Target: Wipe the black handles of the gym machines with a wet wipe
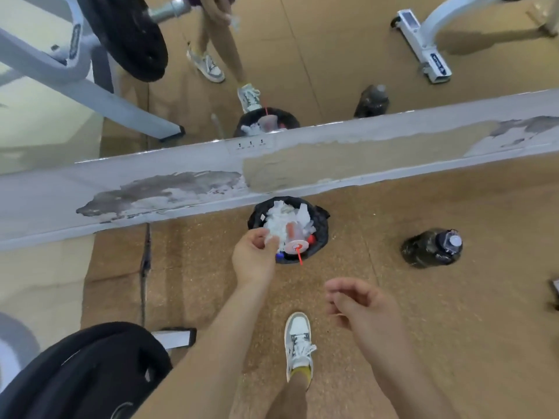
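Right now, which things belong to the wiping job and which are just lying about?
Job: wet wipe, pinched by the left hand; lined bin beneath it.
Lying about: dark bottle; weight plate; cup with red straw in the bin.

No legible text anywhere. Blue label (437,60) on the white machine foot (422,37), far right in the mirror (332,40): too blurred to read. Oval badge (74,40) on the pale machine frame (45,66), far left: lettering unreadable. Red mark (299,247) on the round cup lid (292,244) in the bin (322,237), near the middle by the wall (393,140): a shape only, no letters to make out.
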